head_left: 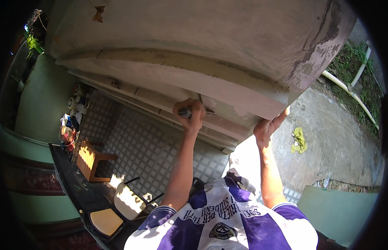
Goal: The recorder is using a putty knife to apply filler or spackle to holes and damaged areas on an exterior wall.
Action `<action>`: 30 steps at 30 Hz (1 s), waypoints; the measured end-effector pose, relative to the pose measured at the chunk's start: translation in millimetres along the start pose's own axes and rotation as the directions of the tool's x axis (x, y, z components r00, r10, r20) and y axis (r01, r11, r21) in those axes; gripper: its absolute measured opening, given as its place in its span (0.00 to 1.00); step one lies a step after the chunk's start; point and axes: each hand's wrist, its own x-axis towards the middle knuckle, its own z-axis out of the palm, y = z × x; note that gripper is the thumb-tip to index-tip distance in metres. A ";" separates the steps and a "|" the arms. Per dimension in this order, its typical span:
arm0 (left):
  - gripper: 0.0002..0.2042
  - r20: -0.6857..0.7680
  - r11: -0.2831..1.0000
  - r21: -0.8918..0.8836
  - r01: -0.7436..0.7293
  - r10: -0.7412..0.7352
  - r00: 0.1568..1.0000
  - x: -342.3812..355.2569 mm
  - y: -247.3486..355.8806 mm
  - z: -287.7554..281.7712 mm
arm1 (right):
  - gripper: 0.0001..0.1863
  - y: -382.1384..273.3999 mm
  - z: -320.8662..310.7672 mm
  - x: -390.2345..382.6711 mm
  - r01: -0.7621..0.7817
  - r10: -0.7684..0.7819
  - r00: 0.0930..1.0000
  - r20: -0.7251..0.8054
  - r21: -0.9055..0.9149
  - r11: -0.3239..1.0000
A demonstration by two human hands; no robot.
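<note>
My left hand (191, 114) is closed around a hand tool with a dark, rounded handle (185, 112). A thin part of the tool shows beside my knuckles, against the wall face under the ledge; its full shape is hidden, so I cannot tell its exact kind. My right hand (267, 127) lies against the end of the ledge at the wall's corner, fingers stretched out and thumb apart, with nothing seen in it. The grey plastered ledge (181, 68) runs across above both hands, its surface patchy and paler near the right end.
Below at left stand a wooden stool (90, 160), a chair (129, 202) and a dark bench (69, 183) on a checkered tile floor (140, 133). A yellow-green cloth (299, 140) lies on concrete at right. Beyond it runs a white pipe (352, 96). A low green wall (340, 212) stands at lower right.
</note>
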 end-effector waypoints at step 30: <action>0.12 -0.122 0.963 -0.246 -0.110 0.082 0.989 -4.1 19.1 3.9 | 0.32 -1.7 -1.1 0.2 -0.002 0.002 1.000 0.001 0.008 1.000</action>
